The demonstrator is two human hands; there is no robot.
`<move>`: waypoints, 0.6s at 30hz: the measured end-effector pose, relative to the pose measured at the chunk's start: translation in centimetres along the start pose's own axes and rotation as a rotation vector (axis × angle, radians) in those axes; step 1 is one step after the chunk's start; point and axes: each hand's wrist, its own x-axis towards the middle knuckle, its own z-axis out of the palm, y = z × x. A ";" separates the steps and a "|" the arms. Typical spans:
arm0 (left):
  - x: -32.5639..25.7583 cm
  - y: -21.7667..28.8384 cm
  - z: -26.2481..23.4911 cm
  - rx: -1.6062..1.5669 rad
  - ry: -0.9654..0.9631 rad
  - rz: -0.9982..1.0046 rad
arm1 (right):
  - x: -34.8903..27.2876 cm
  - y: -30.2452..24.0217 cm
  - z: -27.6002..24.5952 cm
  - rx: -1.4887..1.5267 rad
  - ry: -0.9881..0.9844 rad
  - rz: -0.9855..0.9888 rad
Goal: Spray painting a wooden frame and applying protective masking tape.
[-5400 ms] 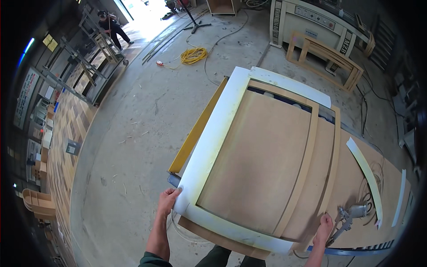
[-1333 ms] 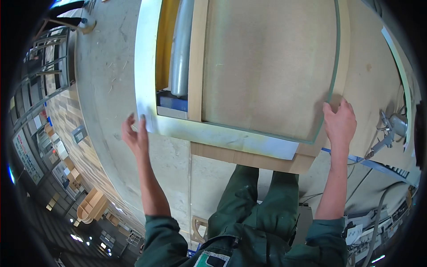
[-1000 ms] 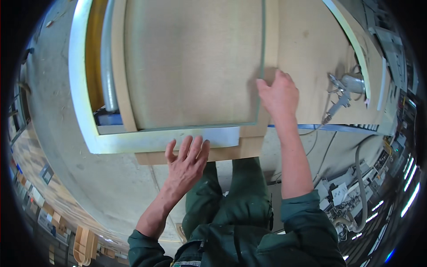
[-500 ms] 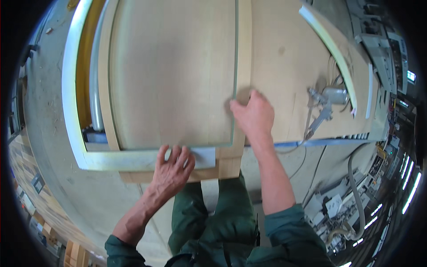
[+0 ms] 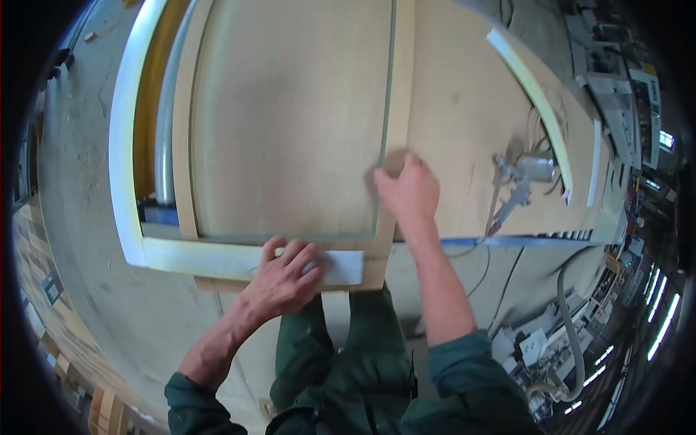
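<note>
A wooden frame [image 5: 399,109] surrounds a large pale wood-coloured panel [image 5: 290,123], with a thin grey-green line along their joint. Across its near end lies a pale white-and-yellowish strip [image 5: 196,257], which joins a long matching strip [image 5: 123,145] at the left corner. My left hand [image 5: 279,279] is closed over the near strip, fingers curled onto its upper edge. Over the frame's right side, my right hand [image 5: 411,190] has its fingers curled and its thumb tip at the grey-green line. Whatever lies between those fingers is hidden.
On the board [image 5: 457,138] to the right sits a metal spray gun [image 5: 516,185] with a hose. A long pale curved strip [image 5: 533,83] lies beyond it. Rollers [image 5: 165,130] show at the left, and machinery [image 5: 529,344] stands at the lower right.
The near strip has shifted slightly right and toward me, and now sits at a slant over the frame's near end. My left hand has moved with it. My right hand stays beside the grey-green line.
</note>
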 end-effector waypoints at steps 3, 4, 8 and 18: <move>1.3 2.9 2.1 0.046 0.036 0.161 | 0.4 0.1 -0.5 -0.005 -0.007 0.030; 1.9 3.7 2.7 0.075 0.016 0.135 | 0.5 0.1 -0.4 -0.007 -0.019 0.034; 3.4 4.3 5.6 0.182 0.080 0.035 | 0.3 -0.2 -0.1 -0.010 -0.022 0.035; 4.9 5.0 7.1 0.228 0.103 0.049 | 0.0 0.3 0.0 -0.016 -0.013 0.024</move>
